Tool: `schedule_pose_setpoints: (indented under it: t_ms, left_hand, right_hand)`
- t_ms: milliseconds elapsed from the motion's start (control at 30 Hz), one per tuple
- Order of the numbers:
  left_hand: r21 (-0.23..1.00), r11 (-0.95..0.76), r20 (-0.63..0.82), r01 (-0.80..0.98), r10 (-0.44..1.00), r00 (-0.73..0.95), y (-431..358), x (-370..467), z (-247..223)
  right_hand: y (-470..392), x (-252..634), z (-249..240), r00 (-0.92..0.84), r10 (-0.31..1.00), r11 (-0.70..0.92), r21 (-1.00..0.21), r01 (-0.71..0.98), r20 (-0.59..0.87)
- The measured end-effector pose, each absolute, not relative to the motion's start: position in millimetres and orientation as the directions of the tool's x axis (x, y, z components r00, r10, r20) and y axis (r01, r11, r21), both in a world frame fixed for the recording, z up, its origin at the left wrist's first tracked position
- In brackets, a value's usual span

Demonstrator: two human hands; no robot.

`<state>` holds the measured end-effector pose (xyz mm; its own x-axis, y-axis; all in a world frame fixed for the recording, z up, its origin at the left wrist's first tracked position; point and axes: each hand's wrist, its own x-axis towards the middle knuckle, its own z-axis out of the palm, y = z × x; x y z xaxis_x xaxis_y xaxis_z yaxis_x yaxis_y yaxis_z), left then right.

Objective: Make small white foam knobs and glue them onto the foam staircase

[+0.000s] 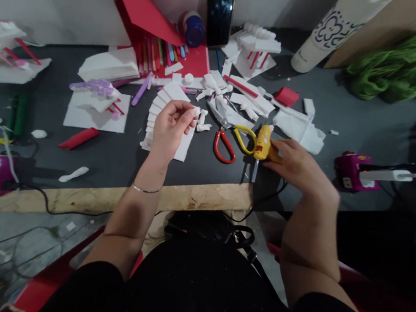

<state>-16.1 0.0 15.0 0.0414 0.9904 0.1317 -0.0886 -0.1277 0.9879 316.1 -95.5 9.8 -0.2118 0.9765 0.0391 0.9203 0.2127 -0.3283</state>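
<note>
My left hand [172, 125] pinches a small white piece [196, 111] between thumb and fingertips, above a fan of white strips [175, 91]. Just right of it lie small twisted white bits [203, 121]. My right hand [295, 163] has its fingers around the handle of a yellow hot glue gun [263, 141], whose tail with a glue stick [255, 170] points toward me. Between my hands rests a pair of scissors with one red handle [225, 148] and one yellow handle [244, 139]. Their metal blades point away, among white scraps.
Small white models on red sticks stand at the back [261, 43] and left [98, 94]. Coloured sticks [159, 55] lie on red card. A phone [219, 12], a white bottle [326, 35], green yarn [389, 68] and purple power adapters [353, 171] are around. A cord hangs over the wooden front edge [204, 196].
</note>
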Motion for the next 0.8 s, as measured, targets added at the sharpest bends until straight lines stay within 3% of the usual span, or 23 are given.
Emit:
schedule_pose_setpoints:
  t_ms: [200,367,600,800]
  left_hand:
    - [0.936,-0.242,0.254,0.257,0.967,-0.014,-6,-66,47]
    - [0.857,-0.185,0.166,0.481,0.983,0.083,-10,-107,43]
    - [0.709,-0.121,0.038,0.695,0.990,0.134,-17,-129,42]
    - [0.737,-0.122,0.041,0.665,0.990,0.137,-18,-142,31]
  right_hand:
    - [-100,285,47,-0.170,0.962,0.234,-0.317,0.919,0.215]
    - [-88,208,36,-0.412,0.849,0.524,-0.435,0.732,0.331]
    - [-85,111,6,-0.647,0.750,0.637,-0.412,0.651,0.137]
    - [-81,94,1,-0.657,0.753,0.631,-0.341,0.697,0.048]
